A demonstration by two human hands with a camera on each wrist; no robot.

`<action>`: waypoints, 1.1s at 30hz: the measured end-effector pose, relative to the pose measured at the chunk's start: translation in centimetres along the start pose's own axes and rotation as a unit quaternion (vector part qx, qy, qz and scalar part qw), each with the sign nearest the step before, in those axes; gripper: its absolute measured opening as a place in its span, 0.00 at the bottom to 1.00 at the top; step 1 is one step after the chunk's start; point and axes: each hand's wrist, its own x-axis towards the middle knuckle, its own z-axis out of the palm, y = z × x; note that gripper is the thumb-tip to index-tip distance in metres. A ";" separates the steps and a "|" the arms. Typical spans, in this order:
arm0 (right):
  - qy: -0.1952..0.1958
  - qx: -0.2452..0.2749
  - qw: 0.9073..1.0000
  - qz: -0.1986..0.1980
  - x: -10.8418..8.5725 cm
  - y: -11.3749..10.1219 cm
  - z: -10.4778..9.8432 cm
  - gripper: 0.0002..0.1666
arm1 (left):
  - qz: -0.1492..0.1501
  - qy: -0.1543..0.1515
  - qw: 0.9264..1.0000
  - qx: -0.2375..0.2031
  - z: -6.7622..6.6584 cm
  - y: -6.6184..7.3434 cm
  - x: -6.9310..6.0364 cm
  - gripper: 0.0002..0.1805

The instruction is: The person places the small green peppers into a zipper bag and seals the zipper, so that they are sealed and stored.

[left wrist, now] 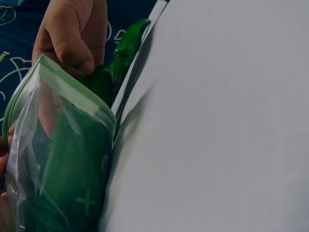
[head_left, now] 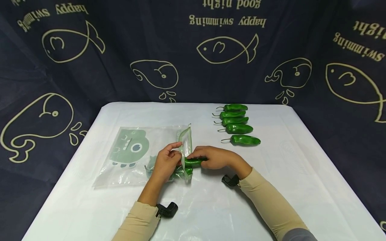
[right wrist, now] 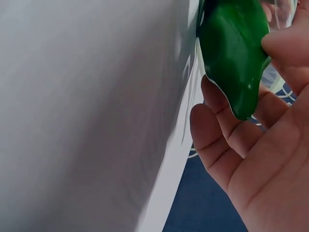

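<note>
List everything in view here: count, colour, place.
Table: one, white, centre.
Zip bag: one, clear, green-printed, on the table's left.
Loose peppers: five, green, lined up right of the bag.
Held pepper: one, green, at the bag's mouth.
Bagged pepper: at least one, green, inside.
Backdrop: one, dark blue, behind the table.
Left hand: one, bare, at the bag's mouth.
Right hand: one, bare, gripping the held pepper.
Sleeves: two, beige, forearms.
Wrist cameras: two, black, wrists.

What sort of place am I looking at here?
Perhaps a staged tabletop set, rather than a working kitchen: fish-printed dark navy cloth hanging behind a rectangular white-covered table, with five glossy green peppers laid in a row.
</note>
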 end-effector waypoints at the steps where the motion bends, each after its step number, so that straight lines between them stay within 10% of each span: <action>1: 0.001 0.000 1.000 0.000 0.0 0.0 0.0 0.33 | 0.000 0.000 1.000 0.000 0.0 0.0 0.0 0.26; 33: -0.005 0.012 1.000 -0.020 0.6 0.1 -0.2 0.25 | -0.001 -0.003 1.000 -0.002 0.0 -0.1 0.0 0.25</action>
